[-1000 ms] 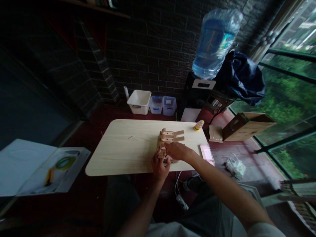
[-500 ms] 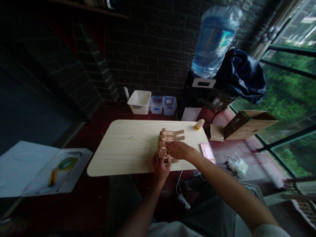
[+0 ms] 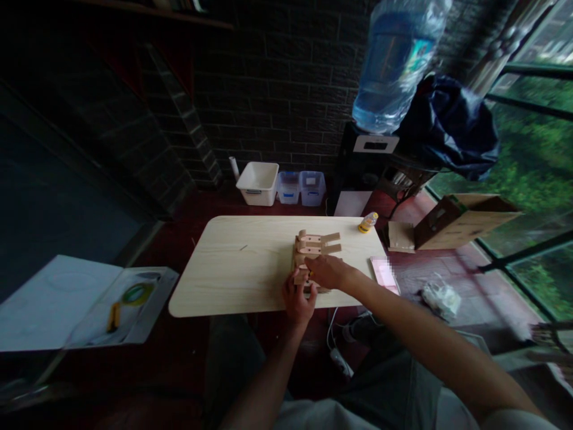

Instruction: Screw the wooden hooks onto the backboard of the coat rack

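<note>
A wooden block assembly with rounded lugs and flat strips rests near the middle of the table. My left hand grips its near end, with fingers on the left side and thumb towards the right. From the right, my right hand reaches over the assembly, its fingers closed. A bit of a small yellow-and-black tool shows under those fingers; most of it is hidden by the hand. The near part of the assembly is partly covered by both hands.
On the pale table lie a thin small stick, a yellow-capped bottle and a pink flat item. An open white case sits left. Plastic bins, a water dispenser and a cardboard box stand beyond.
The whole view has shifted slightly, so table and hands appear a little further right. Both hands keep their places on the wooden assembly.
</note>
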`<state>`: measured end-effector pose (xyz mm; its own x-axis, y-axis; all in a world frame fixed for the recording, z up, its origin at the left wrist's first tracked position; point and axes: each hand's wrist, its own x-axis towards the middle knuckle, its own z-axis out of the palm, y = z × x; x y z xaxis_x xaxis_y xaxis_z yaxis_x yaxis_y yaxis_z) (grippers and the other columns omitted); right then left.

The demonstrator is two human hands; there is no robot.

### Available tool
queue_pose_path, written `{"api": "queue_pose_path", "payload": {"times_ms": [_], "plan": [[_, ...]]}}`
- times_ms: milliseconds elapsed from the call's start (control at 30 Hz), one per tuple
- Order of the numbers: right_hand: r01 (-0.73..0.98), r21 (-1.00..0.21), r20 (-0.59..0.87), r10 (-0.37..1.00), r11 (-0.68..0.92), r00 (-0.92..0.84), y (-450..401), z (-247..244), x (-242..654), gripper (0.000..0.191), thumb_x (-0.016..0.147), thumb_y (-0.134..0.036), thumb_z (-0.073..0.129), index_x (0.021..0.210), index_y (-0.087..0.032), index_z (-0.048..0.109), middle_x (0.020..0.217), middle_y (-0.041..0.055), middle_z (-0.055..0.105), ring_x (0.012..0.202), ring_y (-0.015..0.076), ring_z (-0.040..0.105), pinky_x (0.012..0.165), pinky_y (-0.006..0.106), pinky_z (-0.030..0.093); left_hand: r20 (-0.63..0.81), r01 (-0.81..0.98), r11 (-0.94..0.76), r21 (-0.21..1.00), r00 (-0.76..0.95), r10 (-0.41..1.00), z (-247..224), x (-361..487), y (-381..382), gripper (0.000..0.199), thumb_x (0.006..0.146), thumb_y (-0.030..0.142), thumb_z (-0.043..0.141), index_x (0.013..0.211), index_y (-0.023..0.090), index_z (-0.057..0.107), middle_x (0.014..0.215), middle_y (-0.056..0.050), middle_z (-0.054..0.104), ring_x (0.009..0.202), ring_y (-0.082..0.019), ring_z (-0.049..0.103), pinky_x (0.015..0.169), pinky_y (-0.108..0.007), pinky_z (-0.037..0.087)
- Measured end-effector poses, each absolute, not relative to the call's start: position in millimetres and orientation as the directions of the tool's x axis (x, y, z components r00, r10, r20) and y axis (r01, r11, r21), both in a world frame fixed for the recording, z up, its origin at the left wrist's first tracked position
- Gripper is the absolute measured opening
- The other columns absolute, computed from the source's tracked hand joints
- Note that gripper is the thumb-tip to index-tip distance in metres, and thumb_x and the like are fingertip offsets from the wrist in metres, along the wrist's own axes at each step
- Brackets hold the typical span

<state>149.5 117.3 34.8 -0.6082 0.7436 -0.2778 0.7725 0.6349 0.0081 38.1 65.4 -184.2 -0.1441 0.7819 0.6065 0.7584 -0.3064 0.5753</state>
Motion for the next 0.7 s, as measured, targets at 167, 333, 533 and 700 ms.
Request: {"api": "queue_pose_path", "payload": {"times_ms": [167,333,533,700], "plan": [[0.746,-0.034,-0.296,0.706,0.666,-0.643,118.4,38.9,152.0,0.032,0.096,-0.023,0.049,0.125,-0.010,0.054,0.102,0.0202,0.074,0.093,0.0286,0.074,0.070,0.033,0.056,0.632,0.760,-0.321,0.566,-0.150,0.760,-182.3,38.4,65.8,0.037,0.087,0.028,0.063,0.124,0.021,0.062,0.140,-0.015,0.056,0.134,-0.032,0.048,0.108,-0.053,0.043],[0.703,0.010,-0.262,0.680,0.711,-0.685,120.0,36.1,148.8,0.030,0.096,-0.015,0.045,0.124,-0.011,0.056,0.106,0.0196,0.074,0.096,0.0287,0.074,0.071,0.033,0.056,0.624,0.748,-0.322,0.580,-0.155,0.766,-181.1,38.9,65.6,0.042,0.088,0.030,0.063,0.129,0.021,0.060,0.141,-0.016,0.055,0.138,-0.032,0.045,0.110,-0.053,0.042],[0.717,-0.007,-0.294,0.684,0.697,-0.668,120.6,34.8,148.8,0.032,0.095,-0.020,0.050,0.126,-0.009,0.054,0.101,0.0199,0.075,0.090,0.0279,0.074,0.067,0.032,0.055,0.616,0.725,-0.335,0.602,-0.155,0.772,-185.1,38.1,66.6,0.040,0.088,0.029,0.064,0.127,0.021,0.061,0.142,-0.016,0.054,0.141,-0.031,0.043,0.110,-0.053,0.043],[0.779,-0.004,-0.291,0.745,0.626,-0.600,118.7,34.6,153.1,0.035,0.098,-0.029,0.051,0.124,-0.007,0.053,0.104,0.0224,0.073,0.094,0.0295,0.074,0.068,0.033,0.056,0.637,0.732,-0.351,0.584,-0.146,0.757,-189.5,36.8,68.1,0.037,0.086,0.029,0.066,0.122,0.021,0.063,0.143,-0.016,0.053,0.139,-0.031,0.044,0.109,-0.053,0.045]]}}
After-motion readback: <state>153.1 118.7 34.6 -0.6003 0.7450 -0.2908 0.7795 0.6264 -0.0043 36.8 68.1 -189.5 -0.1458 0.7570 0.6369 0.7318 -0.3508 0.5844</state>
